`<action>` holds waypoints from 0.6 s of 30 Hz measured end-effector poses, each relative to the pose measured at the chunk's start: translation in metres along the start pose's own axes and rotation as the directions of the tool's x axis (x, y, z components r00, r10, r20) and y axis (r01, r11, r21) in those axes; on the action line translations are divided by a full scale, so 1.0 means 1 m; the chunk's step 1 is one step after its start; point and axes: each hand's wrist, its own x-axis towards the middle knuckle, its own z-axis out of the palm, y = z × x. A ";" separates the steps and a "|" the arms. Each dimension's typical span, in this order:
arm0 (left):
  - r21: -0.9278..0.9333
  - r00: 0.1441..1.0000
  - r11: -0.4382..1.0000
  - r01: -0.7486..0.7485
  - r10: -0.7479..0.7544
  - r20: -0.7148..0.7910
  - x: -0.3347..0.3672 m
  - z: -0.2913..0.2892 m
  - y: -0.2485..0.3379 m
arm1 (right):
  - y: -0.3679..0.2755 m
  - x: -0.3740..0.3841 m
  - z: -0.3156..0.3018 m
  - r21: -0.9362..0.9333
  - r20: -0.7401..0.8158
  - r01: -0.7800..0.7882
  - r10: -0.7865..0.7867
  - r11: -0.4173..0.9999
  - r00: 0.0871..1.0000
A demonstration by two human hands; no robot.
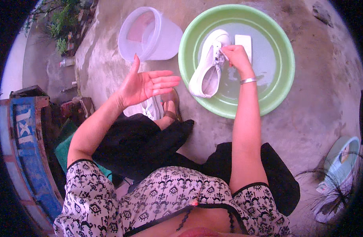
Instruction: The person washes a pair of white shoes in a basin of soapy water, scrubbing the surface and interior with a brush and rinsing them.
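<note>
A white lace-up sneaker (205,79) leans in a round green basin (284,79), its heel toward me and resting against the near left rim. With fingers closed, my right hand (237,59) pinches the sneaker at its lacing; the exact bit between the fingertips is too small to tell. Beside the shoe in the basin lies a white rounded block (244,40), partly behind that hand. Shallow water seems to cover the basin floor. My left hand (152,83) is open, palm up and fingers stretched, in the air left of the basin, holding nothing.
A translucent plastic tub (165,37) lies tipped at the back. Another white shoe (150,108) is on the concrete by my sandalled foot (171,104). A light blue container (339,162) stands at the far right, a blue painted panel (35,138) at the left.
</note>
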 end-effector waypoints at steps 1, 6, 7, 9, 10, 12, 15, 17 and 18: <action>-0.015 1.000 1.000 -0.008 0.008 0.010 -0.003 0.009 -0.003 | -0.003 -0.001 0.000 -0.016 -0.009 0.006 -0.006 1.000 1.000; 0.047 0.995 0.997 -0.060 0.056 0.084 -0.009 0.025 -0.007 | -0.011 0.000 0.016 -0.011 -0.045 0.053 -0.053 0.999 0.998; 0.057 0.992 0.996 -0.071 0.065 0.109 -0.012 0.026 -0.004 | -0.017 0.000 0.017 -0.004 -0.049 0.065 -0.065 0.998 0.997; 0.308 0.981 0.934 -0.184 0.152 0.124 -0.011 0.031 -0.003 | -0.029 -0.004 0.016 -0.064 -0.081 0.057 -0.062 0.996 0.995; 0.429 0.970 0.871 -0.240 0.199 0.138 -0.011 0.033 -0.002 | -0.034 -0.008 0.016 -0.104 -0.110 0.089 -0.100 0.991 0.989; 0.518 0.976 0.828 -0.216 0.165 0.142 0.003 0.019 0.005 | -0.044 -0.014 0.013 -0.191 -0.166 0.091 -0.123 0.977 0.978; 0.749 0.970 0.628 -0.212 0.227 0.085 0.045 -0.003 0.015 | -0.054 -0.024 0.000 -0.236 -0.166 0.188 -0.230 0.953 0.959; 0.945 0.924 0.203 -0.255 0.340 0.176 0.081 -0.045 0.025 | -0.087 -0.042 0.009 -0.240 -0.219 0.117 -0.171 0.964 0.961; 0.966 0.885 -0.104 -0.236 0.387 0.258 0.103 -0.070 0.025 | -0.092 -0.045 0.013 -0.263 -0.245 0.126 -0.192 0.957 0.950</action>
